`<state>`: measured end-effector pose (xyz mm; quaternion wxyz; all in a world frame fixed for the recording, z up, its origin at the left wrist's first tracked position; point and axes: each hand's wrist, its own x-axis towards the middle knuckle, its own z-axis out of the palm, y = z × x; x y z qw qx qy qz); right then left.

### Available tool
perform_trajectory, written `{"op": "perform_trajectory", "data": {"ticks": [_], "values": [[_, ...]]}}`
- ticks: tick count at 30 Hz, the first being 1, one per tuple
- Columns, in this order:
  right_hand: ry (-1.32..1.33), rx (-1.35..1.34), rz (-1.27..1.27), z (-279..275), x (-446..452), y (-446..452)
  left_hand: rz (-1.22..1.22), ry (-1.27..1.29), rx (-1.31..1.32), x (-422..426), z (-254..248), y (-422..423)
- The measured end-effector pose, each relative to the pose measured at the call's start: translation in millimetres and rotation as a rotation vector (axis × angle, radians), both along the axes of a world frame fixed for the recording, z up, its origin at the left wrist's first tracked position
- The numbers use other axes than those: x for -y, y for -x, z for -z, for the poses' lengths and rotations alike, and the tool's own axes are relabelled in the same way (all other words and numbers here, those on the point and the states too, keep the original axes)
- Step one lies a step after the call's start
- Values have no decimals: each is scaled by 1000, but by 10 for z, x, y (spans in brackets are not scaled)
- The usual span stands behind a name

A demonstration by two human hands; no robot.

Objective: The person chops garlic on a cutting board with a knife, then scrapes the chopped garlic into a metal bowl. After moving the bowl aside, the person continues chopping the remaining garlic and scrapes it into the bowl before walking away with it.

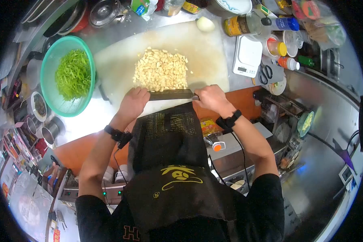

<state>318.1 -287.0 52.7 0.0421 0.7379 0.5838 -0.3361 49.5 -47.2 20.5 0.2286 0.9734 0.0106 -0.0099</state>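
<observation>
"Stainless surface [103, 38], packed tight, with a big white cutting board [209, 52] across it. What's in hand?"

"One long dark-grey metal knife [171, 95], lying at six o'clock of that loose heap of pale-yellow chopped pieces [160, 69]."

"Held how?"

"The bare right hand's [210, 98] grip is wrapped round the handle [195, 97], at the knife's three o'clock. The bare left hand [134, 103] has its fingers bent together at nine o'clock, touching the blade's end; pinching or just pressing, I can't tell."

"Heavy?"

"Stiff and fairly weighty, I'd guess. Handle's safest; otherwise the spine, away from the edge. Those pieces look light, firm, probably a bit slippery: best gathered by the bladeful."
</observation>
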Motion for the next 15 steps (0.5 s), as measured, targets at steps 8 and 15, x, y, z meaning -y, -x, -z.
{"op": "perform_trajectory", "data": {"ticks": [8, 15], "values": [[-32, 24, -17, -160, -86, -26, -32, 15, 68, -24, -62, -33], [-38, 41, -42, 204, -91, -83, -11, 4, 69, -93, 154, -68]]}}
